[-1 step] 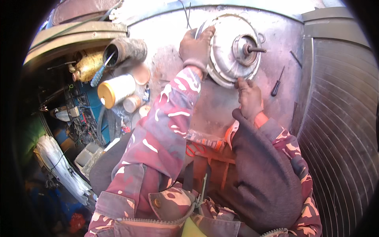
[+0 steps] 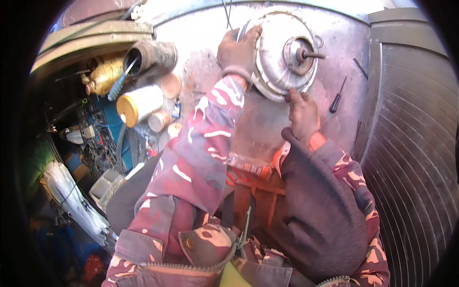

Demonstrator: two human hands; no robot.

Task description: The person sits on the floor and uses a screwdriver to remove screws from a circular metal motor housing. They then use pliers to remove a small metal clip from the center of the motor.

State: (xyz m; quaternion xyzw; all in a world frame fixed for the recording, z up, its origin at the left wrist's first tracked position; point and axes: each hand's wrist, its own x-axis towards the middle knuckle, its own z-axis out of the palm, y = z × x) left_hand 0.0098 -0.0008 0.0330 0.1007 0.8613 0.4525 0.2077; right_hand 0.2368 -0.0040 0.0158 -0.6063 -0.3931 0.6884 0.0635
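There your left hand (image 2: 237,53) clasped the left rim of the round, shafted metal housing (image 2: 273,55) on the grey surface (image 2: 337,57), your right hand (image 2: 303,115) touched its lower edge, grip unclear, and a black-handled screwdriver (image 2: 335,103) lay beyond.

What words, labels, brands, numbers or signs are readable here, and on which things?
None are readable.
Plastic packet with orange markings: too blurred.
Small dark container: markings too small.
Round metal housing: no lettering I can make out.
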